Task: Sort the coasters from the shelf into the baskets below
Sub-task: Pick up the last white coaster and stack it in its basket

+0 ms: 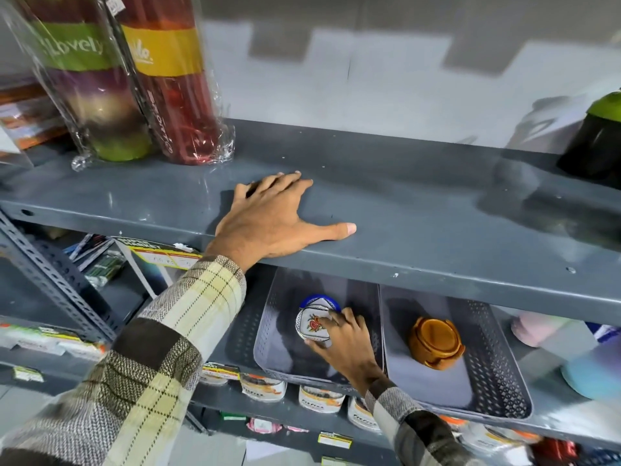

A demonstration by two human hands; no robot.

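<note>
left hand (274,223) lies flat and spread on the grey upper shelf (437,203), palm down, fingers wide, holding nothing, thumb out toward the front lip. no coasters visible on the bare stretch of shelf near it; only wrapped rolls (134,85) at far left and a dark green-topped container (594,142) at far right.

right hand (346,341) is down inside the left basket (268,341), fingertips (331,319) on the white floral coaster stack (314,322), thumb at its near edge. looks like a light pinch or a placing touch, cannot tell if it grips or just rests. a blue-rimmed coaster (319,299) sits just behind, touching.

right basket (497,358) just beside, holds an orange-brown coaster set (435,343), untouched.

key relation: the white coasters lie directly under the right hand, below and right of the left hand, so the right hand is far nearer. both baskets run long axis front to back, so the hand exits toward the person, then up past the shelf lip.

judgement: sorting looks almost done, this is likely a final placement.
</note>
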